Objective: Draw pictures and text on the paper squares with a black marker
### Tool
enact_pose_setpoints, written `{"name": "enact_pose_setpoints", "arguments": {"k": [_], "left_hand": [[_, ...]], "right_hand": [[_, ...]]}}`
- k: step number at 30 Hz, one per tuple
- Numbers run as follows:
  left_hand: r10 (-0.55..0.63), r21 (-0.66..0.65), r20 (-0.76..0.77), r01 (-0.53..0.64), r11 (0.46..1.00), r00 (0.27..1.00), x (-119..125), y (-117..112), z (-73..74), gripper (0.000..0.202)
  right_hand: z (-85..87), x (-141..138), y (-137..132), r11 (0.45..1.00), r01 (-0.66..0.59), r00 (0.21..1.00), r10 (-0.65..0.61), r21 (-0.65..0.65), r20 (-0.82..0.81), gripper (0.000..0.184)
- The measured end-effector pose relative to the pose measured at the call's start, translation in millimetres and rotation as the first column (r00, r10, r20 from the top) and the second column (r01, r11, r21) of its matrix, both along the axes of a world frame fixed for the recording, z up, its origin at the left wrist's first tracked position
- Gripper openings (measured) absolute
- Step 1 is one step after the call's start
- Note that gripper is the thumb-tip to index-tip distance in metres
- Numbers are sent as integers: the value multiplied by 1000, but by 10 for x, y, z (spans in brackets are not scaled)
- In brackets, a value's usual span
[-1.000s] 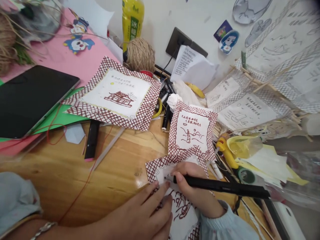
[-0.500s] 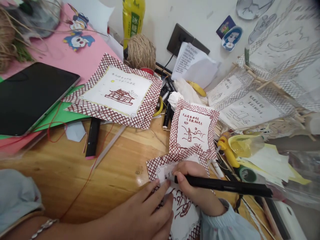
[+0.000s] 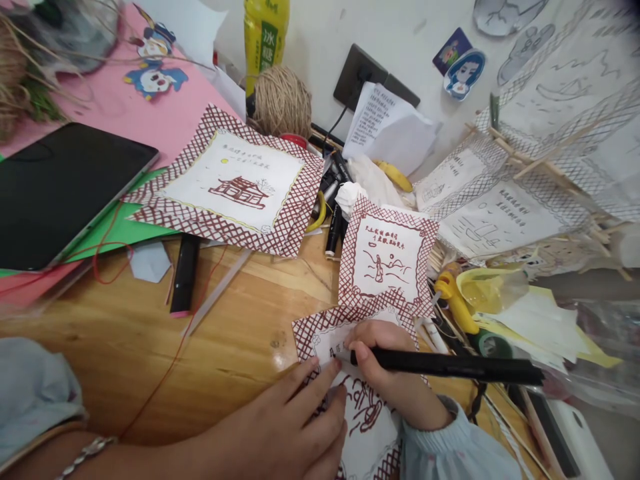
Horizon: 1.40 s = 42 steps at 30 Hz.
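Note:
My right hand [image 3: 385,360] is closed round a black marker pen [image 3: 450,368], its tip end down on a sheet of paper [image 3: 370,450]. This sheet has a dark red cross-hatched border, a red-brown drawing and a few dark characters near its top. My left hand [image 3: 295,420] lies flat with fingers stretched over the left side of the same sheet. Touching its upper edge is a second bordered drawing [image 3: 387,260] with a figure and writing. Farther left lies a larger bordered drawing [image 3: 240,183] of a red-brown pavilion.
A dark tablet [image 3: 75,187] lies at the left. Beyond are a twine ball [image 3: 283,100] and a yellow bottle [image 3: 265,40]. Loose markers [image 3: 185,277], a yellow glue gun [image 3: 457,303] and a paper lantern [image 3: 495,200] on sticks stand or lie around the wooden table [image 3: 235,347].
The back end of the marker has dipped slightly, and the right hand has shifted a little. The left hand stays in place on the sheet.

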<state>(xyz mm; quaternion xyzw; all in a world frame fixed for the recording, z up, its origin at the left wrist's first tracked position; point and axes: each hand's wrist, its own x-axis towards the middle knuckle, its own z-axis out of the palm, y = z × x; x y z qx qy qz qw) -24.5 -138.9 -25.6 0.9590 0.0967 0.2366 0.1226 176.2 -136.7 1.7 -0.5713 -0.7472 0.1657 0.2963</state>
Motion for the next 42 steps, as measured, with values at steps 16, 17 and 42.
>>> {"name": "enact_pose_setpoints", "arguments": {"k": [16,17,42], "left_hand": [[-29,69,-65,34,997,997,-13,49,-9,35],[-29,70,-63,34,997,998,-14,53,-6,35],[-15,55,-53,18,998,998,0,41,-26,33]], "right_hand": [[3,40,-22,996,69,997,-68,58,-25,28],[1,44,-24,996,67,998,-66,61,-18,28],[34,16,-10,990,32,992,-47,138,113,25]]}}
